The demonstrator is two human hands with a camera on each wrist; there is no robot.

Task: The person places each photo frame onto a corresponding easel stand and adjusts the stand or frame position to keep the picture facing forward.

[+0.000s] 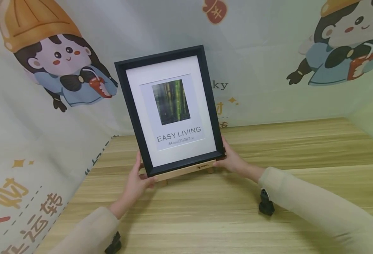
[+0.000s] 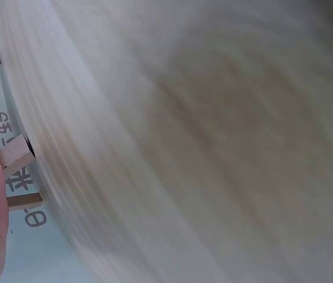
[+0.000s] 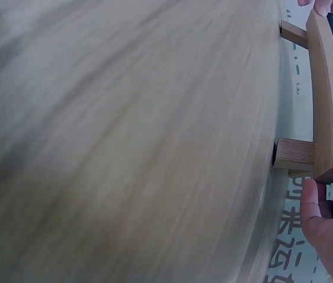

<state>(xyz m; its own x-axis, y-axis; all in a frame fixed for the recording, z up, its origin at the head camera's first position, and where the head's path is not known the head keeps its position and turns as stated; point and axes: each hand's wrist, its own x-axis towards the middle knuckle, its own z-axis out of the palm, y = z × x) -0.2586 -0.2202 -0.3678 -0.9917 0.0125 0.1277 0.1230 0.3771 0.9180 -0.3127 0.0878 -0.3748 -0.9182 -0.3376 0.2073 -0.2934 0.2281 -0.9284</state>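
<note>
A black picture frame (image 1: 171,102) with a white mat, a bamboo picture and the words "EASY LIVING" leans back on a small wooden easel (image 1: 183,171). It looks tilted to the left in the head view. My left hand (image 1: 138,181) grips the left end of the easel's ledge, its thumb at the front and fingers along the frame's side. At the opposite end my right hand (image 1: 234,160) pinches the ledge by the frame's lower right corner. Short wooden legs (image 3: 296,154) reach down to the tabletop in the right wrist view. The frame hides the easel's upper part.
The wood-grain table (image 1: 186,211) spreads in front and to both sides. Behind it hangs a pale cloth (image 1: 262,70) printed with cartoon figures and lettering, which also runs down the left side. Dark devices (image 1: 266,204) are strapped under both sleeves.
</note>
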